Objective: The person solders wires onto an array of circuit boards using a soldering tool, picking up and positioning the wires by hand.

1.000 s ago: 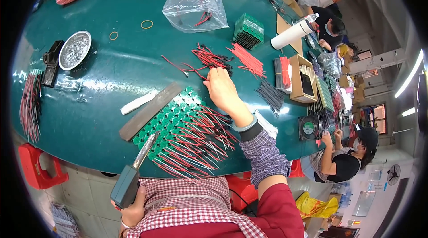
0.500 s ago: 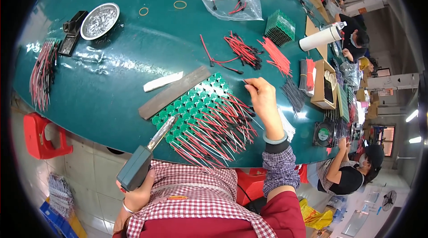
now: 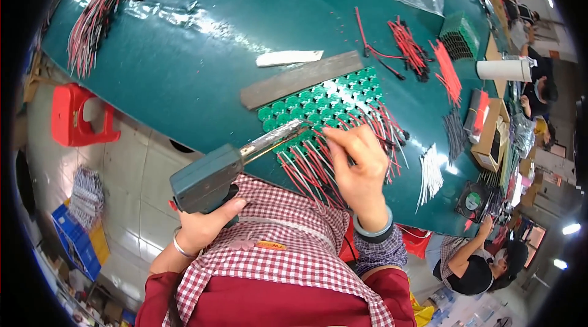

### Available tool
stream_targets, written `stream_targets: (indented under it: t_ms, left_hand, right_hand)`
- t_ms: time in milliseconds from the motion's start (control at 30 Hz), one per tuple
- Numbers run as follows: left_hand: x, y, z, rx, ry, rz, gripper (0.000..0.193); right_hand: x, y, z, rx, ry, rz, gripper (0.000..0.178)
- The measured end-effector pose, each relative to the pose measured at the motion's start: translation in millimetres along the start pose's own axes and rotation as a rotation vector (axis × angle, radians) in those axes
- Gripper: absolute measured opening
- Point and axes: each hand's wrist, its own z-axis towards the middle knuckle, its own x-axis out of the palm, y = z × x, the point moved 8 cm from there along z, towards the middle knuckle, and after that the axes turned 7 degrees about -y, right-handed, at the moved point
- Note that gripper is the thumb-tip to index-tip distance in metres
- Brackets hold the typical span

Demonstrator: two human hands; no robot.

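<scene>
In my left hand (image 3: 211, 224) is a dark green soldering gun (image 3: 205, 175), its wrapped metal barrel pointing up and right. Its tip meets the panel of round green circuit boards (image 3: 300, 106) near the middle. My right hand (image 3: 362, 171) hangs over the panel, thumb and forefinger pinched close beside that tip. What the pinch holds is too small to make out. Red and white wires (image 3: 309, 177) stick out from the near rows of boards, partly under my right hand. Along the panel's far edge lies a dark flat bar (image 3: 300, 80), with a white strip (image 3: 289, 58) beyond it.
Red wires with black connectors (image 3: 409, 48), loose red wires (image 3: 447, 73), dark wires (image 3: 454, 134) and white wires (image 3: 431, 174) lie to the right. Beyond are stacked green boards (image 3: 460, 36), a white bottle (image 3: 503, 70) and a cardboard box (image 3: 490, 146). Another wire bundle (image 3: 93, 27) lies far left.
My right hand has come down and left onto the panel, beside the gun's tip. The soldering gun has swung up and right, more level. The view has shifted, so the table sits higher and further right.
</scene>
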Motion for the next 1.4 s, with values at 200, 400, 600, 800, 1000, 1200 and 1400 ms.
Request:
stream_targets:
  t_ms: [200, 400, 600, 800, 1000, 1200, 1400]
  left_hand:
    - [-0.4, -13.5, -3.5, 0.271, 0.037, 0.340, 0.023]
    - [5.8, -31.2, -3.6, 0.441, 0.060, 0.443, 0.025]
    - [9.7, -37.2, -6.0, 0.540, 0.046, 0.457, 0.022]
    - [11.3, -34.3, -4.8, 0.555, 0.070, 0.441, 0.021]
    - [9.3, -33.3, -5.8, 0.552, 0.073, 0.459, 0.022]
    - [9.1, -37.7, -7.7, 0.607, 0.031, 0.435, 0.021]
    - [6.2, -39.4, -8.9, 0.642, 0.012, 0.432, 0.022]
  right_hand:
    - [23.9, 7.2, -18.4, -0.054, -0.007, -0.061, 0.028]
    - [29.4, 12.3, -23.4, -0.109, -0.003, -0.113, 0.029]
    - [29.9, 14.7, -23.4, -0.117, 0.005, -0.135, 0.029]
    - [30.9, 15.0, -24.8, -0.121, 0.009, -0.147, 0.029]
    - [31.7, 16.4, -24.5, -0.140, 0.012, -0.165, 0.028]
    - [32.3, 17.3, -23.4, -0.132, 0.013, -0.169, 0.027]
    - [32.5, 17.4, -23.6, -0.123, 0.013, -0.177, 0.026]
